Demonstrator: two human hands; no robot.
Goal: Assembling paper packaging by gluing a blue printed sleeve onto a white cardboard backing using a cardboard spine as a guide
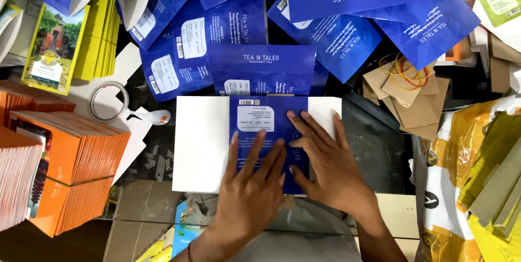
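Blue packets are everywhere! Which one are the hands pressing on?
The flat blue paper packet lying on the white sheet, under the left hand and right hand. The others are piled above, untouched.

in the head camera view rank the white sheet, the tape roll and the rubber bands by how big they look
1. White sheet, largest by far.
2. Tape roll.
3. Rubber bands; their tangle looks close to the tape roll in spread, so that order is unsure.

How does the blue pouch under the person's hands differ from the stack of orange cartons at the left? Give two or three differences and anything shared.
The blue pouch lies single and flat on a white sheet, pressed by the left hand and right hand; the orange cartons sit stacked, untouched. The pouch is blue, the cartons orange. Both are flat printed packaging.
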